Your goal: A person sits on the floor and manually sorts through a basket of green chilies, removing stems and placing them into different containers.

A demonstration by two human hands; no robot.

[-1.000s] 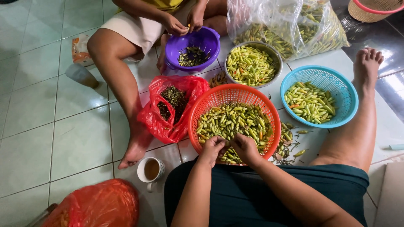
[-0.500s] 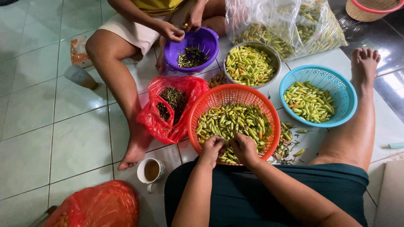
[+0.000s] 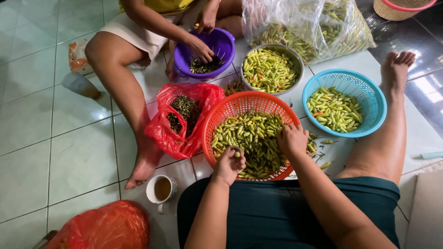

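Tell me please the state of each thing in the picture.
Left hand: fingers pinch one green chili.
Right hand: rests on the chilies.
Orange basket: nearly full.
Blue basket: partly filled.
Metal bowl: heaped.
Red bag: open, stems inside.
Cup: upright, brown drink.

I'm seeing my hands working in an orange plastic mesh basket [image 3: 221, 115] of smooth, glossy green chillies [image 3: 254, 138]. Blue basket [image 3: 369, 97] is looking like the same perforated plastic; the bowl [image 3: 295, 57] is showing dull metal. Red bag [image 3: 161, 133] is crinkling thin glossy plastic. Floor tiles [image 3: 55, 138] are shining glazed.
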